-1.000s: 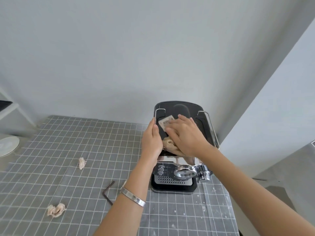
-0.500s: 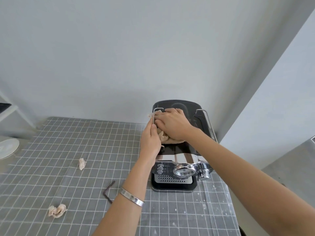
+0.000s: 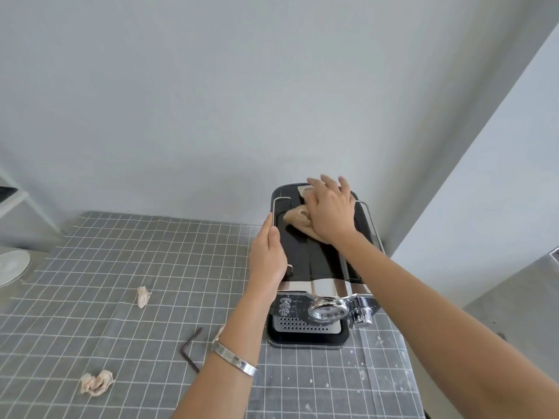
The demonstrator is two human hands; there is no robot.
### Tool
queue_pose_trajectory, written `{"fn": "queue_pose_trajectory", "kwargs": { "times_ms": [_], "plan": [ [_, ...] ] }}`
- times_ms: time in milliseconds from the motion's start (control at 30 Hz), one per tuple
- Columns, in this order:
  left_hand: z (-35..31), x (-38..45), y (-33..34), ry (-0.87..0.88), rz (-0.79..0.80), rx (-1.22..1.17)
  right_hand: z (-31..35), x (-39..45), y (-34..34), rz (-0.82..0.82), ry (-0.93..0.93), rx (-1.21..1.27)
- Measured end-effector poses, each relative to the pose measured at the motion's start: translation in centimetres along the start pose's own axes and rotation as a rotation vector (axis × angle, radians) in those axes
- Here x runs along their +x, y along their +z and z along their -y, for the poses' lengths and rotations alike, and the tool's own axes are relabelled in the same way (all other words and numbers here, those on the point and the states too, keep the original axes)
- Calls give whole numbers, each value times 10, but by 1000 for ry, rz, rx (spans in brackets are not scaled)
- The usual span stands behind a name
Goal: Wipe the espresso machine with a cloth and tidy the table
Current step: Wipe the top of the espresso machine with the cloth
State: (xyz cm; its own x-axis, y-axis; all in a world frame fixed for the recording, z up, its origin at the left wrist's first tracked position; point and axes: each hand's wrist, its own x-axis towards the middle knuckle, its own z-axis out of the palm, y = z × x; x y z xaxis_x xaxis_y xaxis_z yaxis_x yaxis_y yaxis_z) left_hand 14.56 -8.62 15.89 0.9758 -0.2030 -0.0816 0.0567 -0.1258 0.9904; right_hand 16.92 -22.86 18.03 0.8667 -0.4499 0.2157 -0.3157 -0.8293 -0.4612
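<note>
Head view: a beige cloth [image 3: 298, 218] is pressed flat on the far part of the black top of the espresso machine [image 3: 314, 261] by the right hand [image 3: 331, 213], whose fingers [image 3: 328, 182] are spread apart over it. The left hand [image 3: 267, 258] is laid against the machine's left edge, fingers together, clamped on nothing. Against half a second earlier, the right hand and cloth are seen farther back and right. Two crumpled tissues [image 3: 96, 382] and a hex key [image 3: 190, 347] lie left on the checked surface [image 3: 121, 267]
</note>
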Motion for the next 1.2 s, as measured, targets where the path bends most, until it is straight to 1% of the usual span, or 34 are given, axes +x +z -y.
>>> {"fn": "queue_pose_trajectory", "kwargs": {
  "times_ms": [100, 133, 233, 300, 367, 467, 567, 700, 767, 867, 967, 1067, 1133, 1200],
  "plan": [
    [0, -1, 0, -19, 2, -6, 2, 13, -1, 167, -162, -76],
    [0, -1, -1, -20, -4, -7, 4, 8, -3, 197, -208, -90],
    [1, -2, 0, -18, -17, -11, -1, -35, -12, 185, -254, -87],
    [0, -2, 0, -20, -11, -17, -6, -66, -16, 206, -207, -98],
    [-1, -2, 0, -21, -2, -12, -10, -76, -15, 212, -141, -116],
    [-2, -1, 1, -17, -16, 7, -8, -50, -11, 212, -81, -127],
    [-2, 0, 1, -4, -19, 32, -5, -33, -8, 201, -13, -71],
    [-3, -4, 0, -6, -18, 20, 5, -80, -13, 125, 69, -70],
    [-3, -3, -1, -18, -7, -2, 10, -105, -15, 114, 88, -84],
    [-1, -1, 0, -19, 6, 9, 9, -99, -13, 120, 100, -118],
    [0, 1, 0, -17, 2, 3, 5, -56, -8, 127, 5, -116],
    [-2, 1, 1, -10, 6, 7, 1, -10, -4, 200, -104, -143],
    [-2, -1, 1, -14, 1, -3, 2, -3, -1, 233, -144, -183],
    [-2, -2, -1, -13, -8, -1, 3, -22, -4, 218, -179, -156]
  ]
}}
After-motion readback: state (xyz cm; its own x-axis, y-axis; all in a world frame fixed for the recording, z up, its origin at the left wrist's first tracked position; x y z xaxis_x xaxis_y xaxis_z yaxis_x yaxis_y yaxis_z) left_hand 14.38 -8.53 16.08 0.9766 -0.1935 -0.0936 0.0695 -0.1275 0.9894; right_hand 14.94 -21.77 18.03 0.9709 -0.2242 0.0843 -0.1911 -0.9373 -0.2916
